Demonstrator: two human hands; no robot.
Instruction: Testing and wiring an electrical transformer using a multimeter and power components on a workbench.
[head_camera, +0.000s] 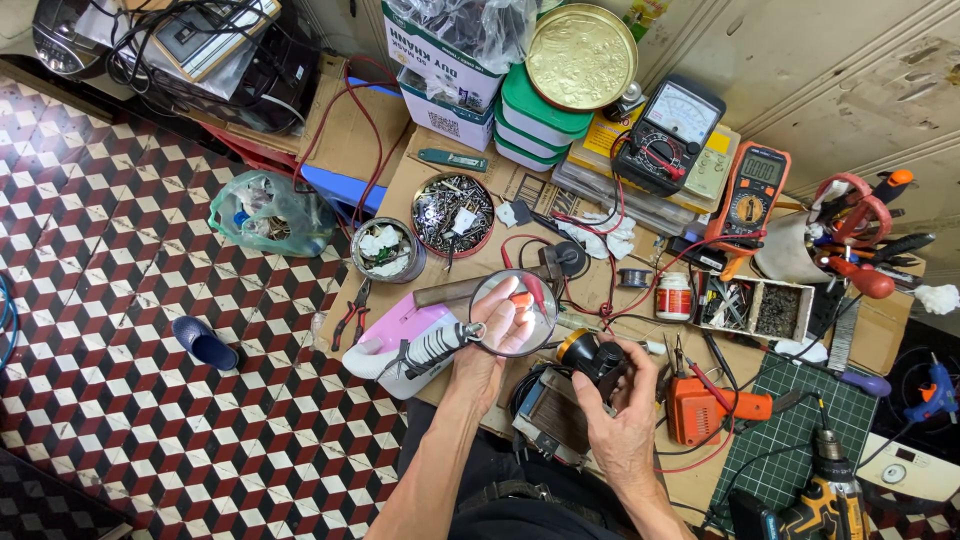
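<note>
The right hand (622, 415) is closed around a small black lamp head with a brass ring (592, 358), its ringed end tilted up and left toward the other hand. Just left of it, the left hand (487, 345) grips a magnifying glass (513, 312) by its grey handle, which runs out leftward; the round lens sits over the fingers. Right of the hands lie an orange tool (700, 408) and a green cutting mat (800, 440). Beyond the lens, a tin of screws (452, 214) and two multimeters (670, 135) crowd the bench; open floor (150, 330) lies left.
</note>
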